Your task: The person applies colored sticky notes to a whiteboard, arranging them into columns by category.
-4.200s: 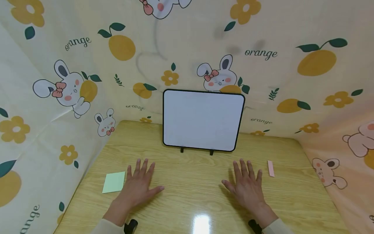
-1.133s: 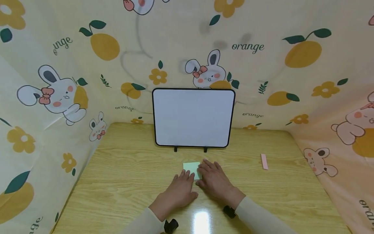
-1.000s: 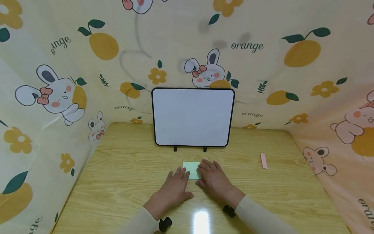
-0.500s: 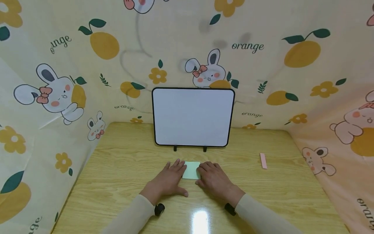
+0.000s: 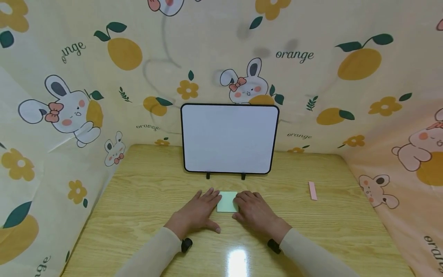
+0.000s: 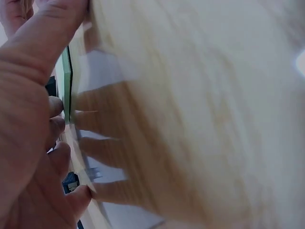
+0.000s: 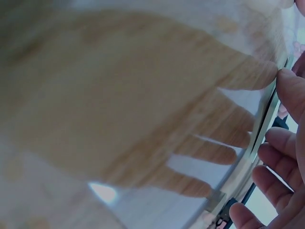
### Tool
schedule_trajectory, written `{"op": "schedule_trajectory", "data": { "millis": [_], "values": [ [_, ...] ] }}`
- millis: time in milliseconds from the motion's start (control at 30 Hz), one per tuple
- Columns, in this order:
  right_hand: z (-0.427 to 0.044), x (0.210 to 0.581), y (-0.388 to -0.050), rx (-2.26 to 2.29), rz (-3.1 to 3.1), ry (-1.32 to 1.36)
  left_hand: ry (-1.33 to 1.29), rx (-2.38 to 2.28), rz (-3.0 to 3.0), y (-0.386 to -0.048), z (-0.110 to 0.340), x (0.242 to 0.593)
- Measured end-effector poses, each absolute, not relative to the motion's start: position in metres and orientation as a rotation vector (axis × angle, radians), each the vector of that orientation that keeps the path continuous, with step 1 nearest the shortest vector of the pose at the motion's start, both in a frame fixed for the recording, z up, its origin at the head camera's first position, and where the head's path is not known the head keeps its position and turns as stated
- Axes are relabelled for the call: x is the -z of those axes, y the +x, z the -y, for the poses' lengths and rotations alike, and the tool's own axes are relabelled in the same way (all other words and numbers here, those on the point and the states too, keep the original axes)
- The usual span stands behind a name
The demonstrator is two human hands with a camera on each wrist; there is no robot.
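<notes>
A light green paper square (image 5: pixel 227 202) lies on the table in the head view, between the two hands. My left hand (image 5: pixel 194 214) rests palm down at its left edge, fingers straight and thumb spread toward me. At the right edge, my right hand (image 5: pixel 258 216) touches the square with slightly bent fingers. Seen very low in the left wrist view, the green square (image 6: pixel 66 86) appears as a thin band beside my left hand (image 6: pixel 28 124). The right wrist view shows my right hand (image 7: pixel 290 157) with loosely bent fingers, near the table surface.
Behind the hands a white board (image 5: pixel 230 138) with a black rim stands on two small black feet. A pink strip (image 5: pixel 312 191) lies on the wooden table (image 5: pixel 138 184) to the right. Patterned cloth (image 5: pixel 214 42) surrounds the table at the back and sides.
Since the earliest frame, the green square has moved from the far left to the middle, and both hands have come inward. Over the last second my left hand has slid left, uncovering the square's left part.
</notes>
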State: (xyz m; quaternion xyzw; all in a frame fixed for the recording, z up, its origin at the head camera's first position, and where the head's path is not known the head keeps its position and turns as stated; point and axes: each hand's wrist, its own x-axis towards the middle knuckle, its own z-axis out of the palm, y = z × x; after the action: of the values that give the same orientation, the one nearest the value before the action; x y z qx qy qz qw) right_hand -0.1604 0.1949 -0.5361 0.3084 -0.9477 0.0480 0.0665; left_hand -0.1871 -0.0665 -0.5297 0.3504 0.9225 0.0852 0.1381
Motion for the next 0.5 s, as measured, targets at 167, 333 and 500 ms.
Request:
{"op": "schedule_trajectory", "data": {
  "millis": [167,333,500],
  "values": [
    [-0.1956,0.5362,-0.1614,-0.154,2.836,0.954,1.002,-0.261,-2.670,-0.1867,0.0666,0.5304],
    [-0.1958,0.5384,-0.1632,-0.146,2.834,0.990,0.997,-0.267,-2.673,-0.1873,0.0670,0.5324],
    [-0.1946,0.5405,-0.1641,-0.139,2.829,1.000,0.989,-0.277,-2.669,-0.1879,0.0678,0.5334]
  ]
}}
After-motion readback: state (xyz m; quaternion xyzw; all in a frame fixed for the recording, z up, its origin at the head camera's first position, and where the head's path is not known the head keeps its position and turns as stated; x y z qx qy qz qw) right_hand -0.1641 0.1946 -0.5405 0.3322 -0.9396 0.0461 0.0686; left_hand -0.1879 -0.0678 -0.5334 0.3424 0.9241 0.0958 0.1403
